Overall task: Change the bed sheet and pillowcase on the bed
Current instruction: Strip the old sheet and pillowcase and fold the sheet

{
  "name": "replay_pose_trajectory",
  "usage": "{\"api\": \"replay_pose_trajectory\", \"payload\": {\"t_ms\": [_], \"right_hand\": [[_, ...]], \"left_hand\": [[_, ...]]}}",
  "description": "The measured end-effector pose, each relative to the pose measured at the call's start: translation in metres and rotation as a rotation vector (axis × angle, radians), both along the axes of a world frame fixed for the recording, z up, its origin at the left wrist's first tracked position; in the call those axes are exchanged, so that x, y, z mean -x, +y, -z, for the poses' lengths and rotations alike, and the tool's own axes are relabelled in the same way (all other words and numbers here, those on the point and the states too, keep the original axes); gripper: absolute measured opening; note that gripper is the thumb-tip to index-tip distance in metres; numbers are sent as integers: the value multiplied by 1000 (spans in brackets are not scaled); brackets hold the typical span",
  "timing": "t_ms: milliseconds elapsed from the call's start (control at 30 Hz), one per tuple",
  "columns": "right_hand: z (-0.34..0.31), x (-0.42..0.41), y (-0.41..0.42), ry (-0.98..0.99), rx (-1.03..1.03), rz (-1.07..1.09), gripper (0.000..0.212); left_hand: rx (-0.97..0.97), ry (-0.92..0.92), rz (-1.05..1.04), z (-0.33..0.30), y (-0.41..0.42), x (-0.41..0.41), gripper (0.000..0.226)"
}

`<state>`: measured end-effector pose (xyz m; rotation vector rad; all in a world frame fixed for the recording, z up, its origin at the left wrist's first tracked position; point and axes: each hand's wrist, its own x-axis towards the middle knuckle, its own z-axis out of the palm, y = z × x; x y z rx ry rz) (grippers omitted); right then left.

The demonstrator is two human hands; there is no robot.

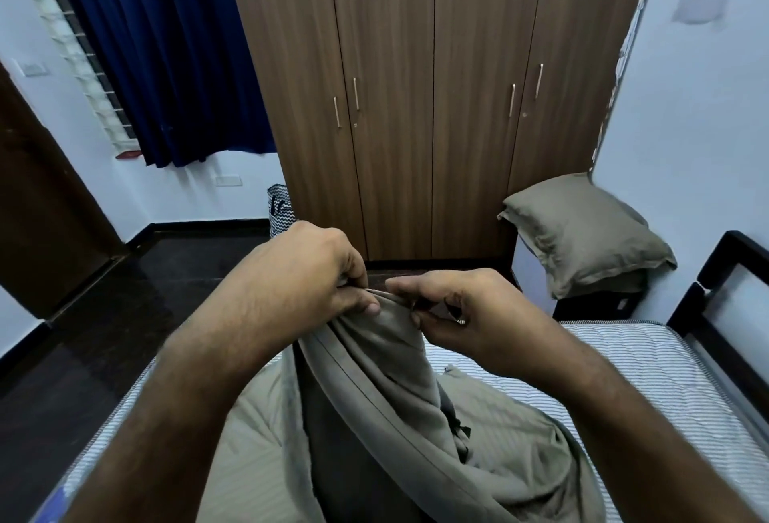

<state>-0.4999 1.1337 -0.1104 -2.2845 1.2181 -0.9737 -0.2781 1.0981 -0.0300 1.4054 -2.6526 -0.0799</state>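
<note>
Both hands, left hand [316, 273] and right hand [453, 310], are pinching the olive bed sheet's [374, 389] hem, lifting it over the bare striped mattress [616, 360]; looks like finding an edge, next needing spreading toward corners.

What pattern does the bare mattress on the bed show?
Thin grey-and-white stripes on the mattress, seen best in the head view.
</note>
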Motion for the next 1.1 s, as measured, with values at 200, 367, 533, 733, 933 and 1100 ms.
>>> {"api": "replay_pose_trajectory", "payload": {"t_ms": [200, 367, 533, 733, 933, 1100], "right_hand": [[12, -6, 2, -45, 9, -6, 39], [16, -14, -2, -143, -104, -53, 41], [30, -30, 0, -320, -159, -122, 40], [47, -42, 4, -663, -321, -262, 27], [51, -55, 3, -747, -487, -455, 23], [42, -55, -6, -822, -587, -412, 18]], "left_hand": [[-75, -34, 23, -2, 5, -3, 24], [-99, 60, 87, 3, 9, -9, 15], [-310, 303, 108, 8, 14, -13, 7], [-533, 537, 42, 15, 22, -26, 17], [-625, 686, 1, 21, 31, -30, 26], [-556, 825, -44, 32, 39, -26, 40]]}}
